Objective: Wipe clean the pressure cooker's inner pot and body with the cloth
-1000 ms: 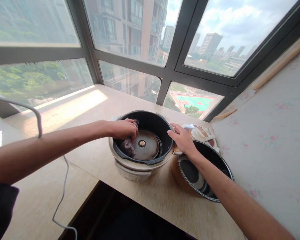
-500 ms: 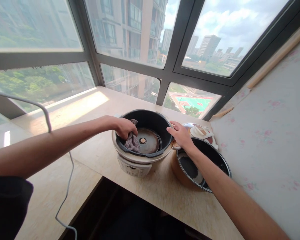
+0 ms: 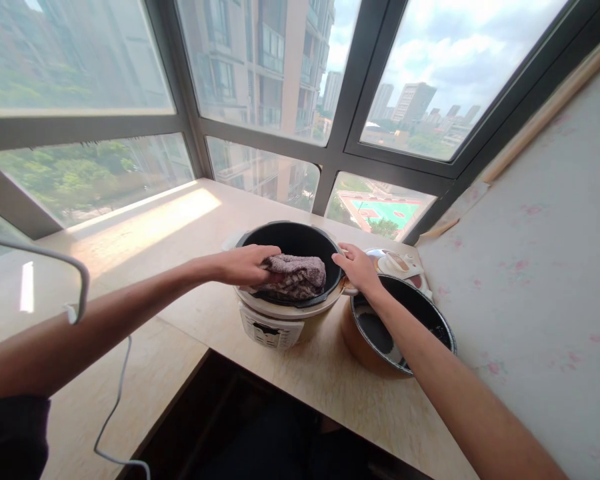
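A white electric pressure cooker base [image 3: 275,328] with a black inside stands on the stone-patterned sill. My left hand [image 3: 247,264] is closed on a greyish-brown cloth [image 3: 300,275], which is bunched up over the cooker's opening and hides most of its floor. On the cooker's right side, my right hand [image 3: 357,265] grips the rim by the side handle, thumb toward the inside. Just right of it sits a brown inner pot [image 3: 363,343] with a dark inside, partly covered by my right forearm.
Behind the inner pot lies a white-and-silver lid [image 3: 400,261] near the papered wall. A grey cable [image 3: 115,407] hangs at the left across the sill. Dark-framed windows [image 3: 330,157] enclose the far side. The sill's front edge drops to a dark gap.
My left hand has lifted from the cooker's inner wall, bringing the cloth up and to the right over the opening. My right hand keeps its hold on the rim.
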`<state>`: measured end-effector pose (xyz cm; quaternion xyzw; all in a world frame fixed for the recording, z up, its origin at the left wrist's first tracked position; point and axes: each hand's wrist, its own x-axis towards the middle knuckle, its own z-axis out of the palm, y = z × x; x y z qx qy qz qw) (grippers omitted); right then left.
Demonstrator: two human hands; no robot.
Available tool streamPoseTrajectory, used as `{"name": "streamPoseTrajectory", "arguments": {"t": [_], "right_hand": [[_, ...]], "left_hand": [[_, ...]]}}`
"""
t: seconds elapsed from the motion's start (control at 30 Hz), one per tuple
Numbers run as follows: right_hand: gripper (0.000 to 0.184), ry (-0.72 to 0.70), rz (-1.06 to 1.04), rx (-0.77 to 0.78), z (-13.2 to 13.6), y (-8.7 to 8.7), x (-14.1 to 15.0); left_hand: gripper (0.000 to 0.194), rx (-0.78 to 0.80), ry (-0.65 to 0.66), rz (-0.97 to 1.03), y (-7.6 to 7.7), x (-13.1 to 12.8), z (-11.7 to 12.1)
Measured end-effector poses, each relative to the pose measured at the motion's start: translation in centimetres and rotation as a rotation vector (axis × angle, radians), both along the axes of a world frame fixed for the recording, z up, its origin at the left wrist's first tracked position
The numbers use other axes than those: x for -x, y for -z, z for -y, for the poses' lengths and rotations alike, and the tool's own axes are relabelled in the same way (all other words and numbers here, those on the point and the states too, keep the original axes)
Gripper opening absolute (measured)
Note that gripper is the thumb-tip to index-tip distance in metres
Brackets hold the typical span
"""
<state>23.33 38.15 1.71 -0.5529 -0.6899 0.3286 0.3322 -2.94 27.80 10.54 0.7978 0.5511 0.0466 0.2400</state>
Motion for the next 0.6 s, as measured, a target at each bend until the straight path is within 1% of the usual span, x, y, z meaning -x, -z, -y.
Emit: {"name": "streamPoseTrajectory", "arguments": {"t": [0.07,0.13,0.23,0.3,0.37,0.47,0.53,0.6], "right_hand": [[0.056,0.010,-0.001,0.002,0.1,-0.2,0.1],[0.055,0.023,-0.012,0.003,0.1,-0.3,0.1],[0.053,0.030,-0.062,0.023,-0.3,0.2,0.0],[0.050,0.014,-0.121,0.035,-0.7,0.6,-0.1],[0.044,-0.019,-0.175,0.030,-1.1,1.0,-0.3],[0.038,-0.070,-0.200,-0.010,-1.3,1.3,-0.5],[0.037,-0.077,-0.193,-0.035,-1.3,1.3,-0.5],[0.038,-0.076,-0.185,-0.042,-1.3,1.3,-0.5]], "left_hand": [[0.032,-0.135,-0.101,0.002,0.6,-1.4,1.6],[0.029,-0.299,-0.166,-0.060,1.4,-3.1,3.1],[0.028,-0.491,-0.173,-0.139,2.5,-5.6,4.3],[0.027,-0.554,-0.180,-0.163,2.9,-6.9,4.3],[0.028,-0.560,-0.175,-0.177,3.1,-7.9,3.8],[0.036,-0.486,-0.164,-0.193,2.9,-9.0,2.9],[0.050,-0.381,-0.146,-0.215,2.5,-9.2,2.4],[0.070,-0.242,-0.090,-0.244,2.2,-8.8,2.0]]}}
